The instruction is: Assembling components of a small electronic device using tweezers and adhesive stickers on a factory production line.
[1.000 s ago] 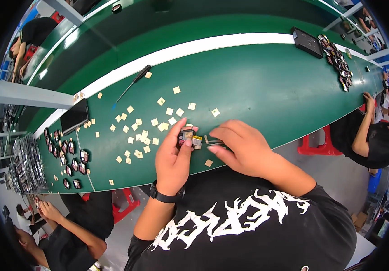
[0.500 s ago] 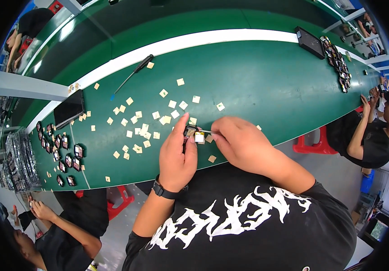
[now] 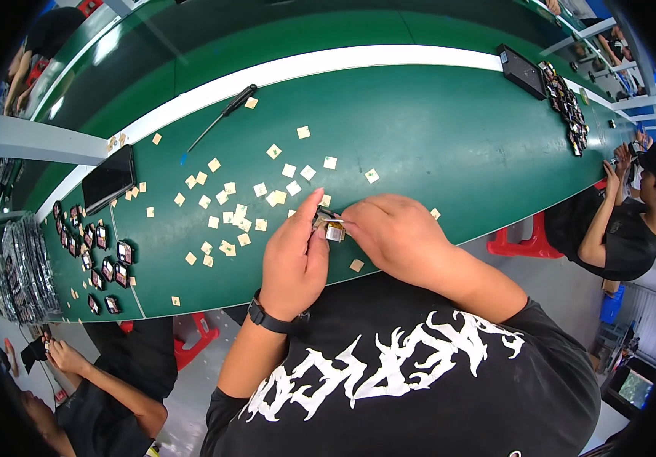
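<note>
bench: long green top (image 3: 435,129), its far edge lined by a white strip (image 3: 374,55); a pale post (image 3: 46,140) rises at the far left.
left hand: clamped (image 3: 294,263) on a small dark device (image 3: 327,212), thumb on the near side, a black band (image 3: 269,316) round the wrist.
right hand: fingers (image 3: 400,232) pinched together on a slim metal tool (image 3: 336,221), most of it hidden by the fingers; its bright end lies over the device.
device: between the two hands, above the near edge of the bench, a silver block (image 3: 335,232) with some yellow showing at its near side; whether the tool touches the block, i cannot tell.
squares: many cream squares (image 3: 260,189) scattered left of and beyond the hands, a few to the right.
screwdriver: black-handled (image 3: 225,114), lying aslant toward the far left, just beside one square.
left end: a flat black panel (image 3: 109,180), a group of small black units (image 3: 124,253) nearer, and a pile of shiny bags (image 3: 25,270) at the far-left end.
far right: a black tray (image 3: 522,72) beside a heap of dark parts (image 3: 566,109).
people: one co-worker (image 3: 107,411) at left, another (image 3: 625,244) at right by a red stool (image 3: 526,238).
</note>
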Available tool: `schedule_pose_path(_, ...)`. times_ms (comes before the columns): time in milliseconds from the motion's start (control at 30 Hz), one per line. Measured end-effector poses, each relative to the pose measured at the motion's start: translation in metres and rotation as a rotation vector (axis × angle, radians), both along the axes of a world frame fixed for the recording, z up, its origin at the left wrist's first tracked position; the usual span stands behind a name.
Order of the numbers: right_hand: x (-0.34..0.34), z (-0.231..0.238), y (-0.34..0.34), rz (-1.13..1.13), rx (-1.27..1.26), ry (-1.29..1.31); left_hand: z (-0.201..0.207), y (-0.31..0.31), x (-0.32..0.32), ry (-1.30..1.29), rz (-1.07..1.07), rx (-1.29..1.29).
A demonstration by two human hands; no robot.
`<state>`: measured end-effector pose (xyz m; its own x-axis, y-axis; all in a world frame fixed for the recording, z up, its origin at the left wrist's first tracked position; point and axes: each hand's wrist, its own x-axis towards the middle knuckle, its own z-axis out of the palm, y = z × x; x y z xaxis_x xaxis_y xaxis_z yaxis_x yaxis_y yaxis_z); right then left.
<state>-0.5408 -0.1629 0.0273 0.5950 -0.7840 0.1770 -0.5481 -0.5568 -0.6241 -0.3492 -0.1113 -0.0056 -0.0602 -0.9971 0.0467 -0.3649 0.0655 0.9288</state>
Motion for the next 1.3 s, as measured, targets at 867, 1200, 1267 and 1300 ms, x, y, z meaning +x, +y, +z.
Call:
schedule_pose_path(867,0.011,0.014,-0.004,-0.113,0.727,-0.325,-0.002,0.0,0.002,0.519,0.09,0.196)
schedule_pose_path(1200,0.023,-0.004,-0.001,-0.09,0.607,-0.425,-0.006,0.0,0.003,0.446,0.043,0.084)
schedule_pose_path(1267,0.025,-0.008,0.001,-0.127,0.675,-0.481,-0.003,0.0,0.005,0.416,0.026,0.093)
schedule_pose_path(1300,0.026,-0.009,0.001,-0.164,0.742,-0.539,-0.002,0.0,0.006,0.384,0.008,0.103)
